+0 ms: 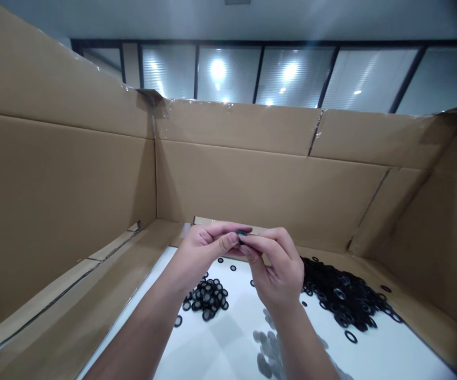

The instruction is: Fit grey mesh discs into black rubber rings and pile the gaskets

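Note:
My left hand [208,244] and my right hand [278,266] meet in front of me, above a white surface [386,353]. Both pinch one small dark ring-shaped part [241,234] between thumbs and fingertips. Below my left hand lies a small pile of black rings with mesh centres [208,298]. A large heap of plain black rings [341,293] spreads to the right of my right hand. Under my right wrist lie several pale grey discs [267,345], partly hidden by my forearm.
Tall cardboard walls [62,179] enclose the white surface on the left, the back and the right. A few loose black rings [351,336] lie scattered on the white surface. Glass partitions and ceiling lights [218,69] show above the cardboard.

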A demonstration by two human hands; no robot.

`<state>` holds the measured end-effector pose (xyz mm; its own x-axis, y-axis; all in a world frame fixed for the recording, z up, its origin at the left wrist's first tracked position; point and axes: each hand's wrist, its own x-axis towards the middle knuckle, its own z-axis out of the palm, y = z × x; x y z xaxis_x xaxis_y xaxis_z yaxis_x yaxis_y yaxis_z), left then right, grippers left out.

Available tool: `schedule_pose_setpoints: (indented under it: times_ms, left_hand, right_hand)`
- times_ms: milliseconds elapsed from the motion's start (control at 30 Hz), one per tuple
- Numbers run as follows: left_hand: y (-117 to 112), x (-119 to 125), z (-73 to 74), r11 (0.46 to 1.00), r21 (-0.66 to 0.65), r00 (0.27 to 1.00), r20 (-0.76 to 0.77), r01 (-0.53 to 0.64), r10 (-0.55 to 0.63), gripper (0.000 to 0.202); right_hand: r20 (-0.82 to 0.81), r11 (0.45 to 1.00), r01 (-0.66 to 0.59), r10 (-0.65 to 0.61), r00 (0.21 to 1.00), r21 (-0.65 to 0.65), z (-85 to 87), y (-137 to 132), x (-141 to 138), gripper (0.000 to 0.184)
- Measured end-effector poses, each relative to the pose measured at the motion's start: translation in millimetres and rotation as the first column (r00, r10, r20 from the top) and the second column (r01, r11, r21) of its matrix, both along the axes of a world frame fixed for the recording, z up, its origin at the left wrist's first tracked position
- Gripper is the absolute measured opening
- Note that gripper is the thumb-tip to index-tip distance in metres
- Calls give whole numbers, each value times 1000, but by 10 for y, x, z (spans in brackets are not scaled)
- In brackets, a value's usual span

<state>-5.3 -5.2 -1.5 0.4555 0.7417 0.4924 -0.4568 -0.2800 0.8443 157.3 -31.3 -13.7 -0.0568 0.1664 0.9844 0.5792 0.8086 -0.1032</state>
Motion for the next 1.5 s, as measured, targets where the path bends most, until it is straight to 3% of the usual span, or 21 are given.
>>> schedule_pose_setpoints:
  times_ms: [167, 400, 567, 767, 933, 1233, 1500]
  left_hand:
    - [7, 5, 8, 1000, 26, 999, 32, 2, -2, 25]
    - [11, -38, 58, 996, 85, 999, -36, 14, -11, 26]
    - [4, -59, 72, 999, 24, 994, -102, 37, -34, 23]
    - [26, -59, 82, 996, -72, 989, -147, -44, 33, 20]
    - [46, -75, 80, 992, -69, 981, -173, -102, 89, 23]
    - [36, -44, 63, 998, -48, 989, -142, -41, 33, 16]
    - [49, 36, 1, 998, -62, 998, -63, -5, 2, 14]
  right_hand:
    - [-1, 996, 45, -45, 999, -74, 24, -27, 5, 15]
    - [65, 991, 101, -95, 993, -88, 94, -41, 66, 33]
    - [113, 989, 139, -133, 985, -43, 64, -9, 67, 25]
    - [136, 973, 228, -229, 964, 28, 31, 15, 36, 21]
    - [177, 987, 152, -139, 974, -59, 32, 25, 60, 26]
    - [110, 980, 75, -55, 992, -184, 50, 27, 72, 17]
    - [23, 987, 114, -112, 993, -114, 2, 85, -1, 15]
